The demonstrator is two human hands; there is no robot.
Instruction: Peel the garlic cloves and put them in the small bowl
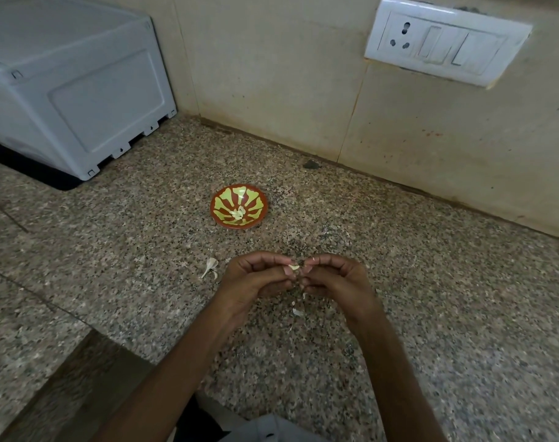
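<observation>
left hand [255, 279], right hand [332, 275], clove [293, 267] between

Small bowl [221, 199], red with yellow stripes, on the speckled counter [431, 282], with a few peeled cloves [239, 213] in its middle. In front of the bowl, left hand [255, 277] and right hand [335, 275] close together, fingers curled, pinching one garlic clove [293, 267] at the fingertips. Bits of white skin [298, 312] on the counter under the hands. One white garlic scrap [210, 266] near the bowl, in front and a little left. Big white box [74, 84] far left of the bowl, wall socket [444, 43] up and right of it
</observation>
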